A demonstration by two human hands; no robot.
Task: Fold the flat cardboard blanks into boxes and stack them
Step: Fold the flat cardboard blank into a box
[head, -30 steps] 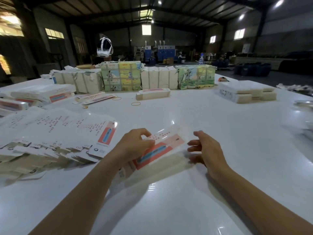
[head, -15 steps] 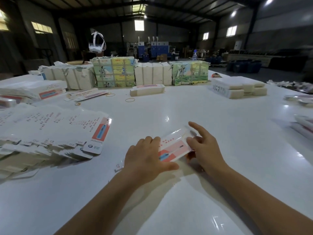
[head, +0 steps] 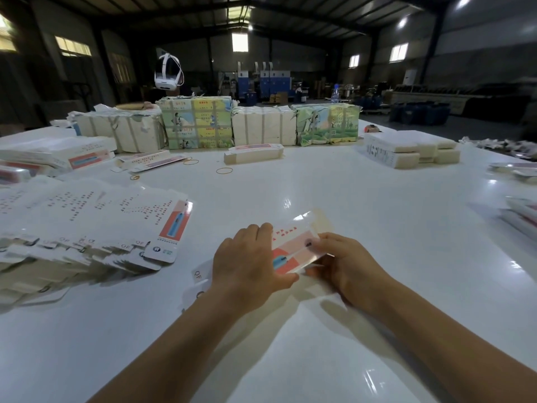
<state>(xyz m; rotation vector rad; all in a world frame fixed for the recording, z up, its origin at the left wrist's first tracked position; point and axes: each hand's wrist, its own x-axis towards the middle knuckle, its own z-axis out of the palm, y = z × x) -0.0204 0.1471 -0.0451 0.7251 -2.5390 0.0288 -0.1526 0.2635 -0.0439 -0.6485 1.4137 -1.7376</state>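
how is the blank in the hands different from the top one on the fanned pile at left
The held blank is partly folded and lifted, gripped by the left hand and right hand; the pile's top blank lies flat and untouched among others. Both share white card with a red-and-blue panel.
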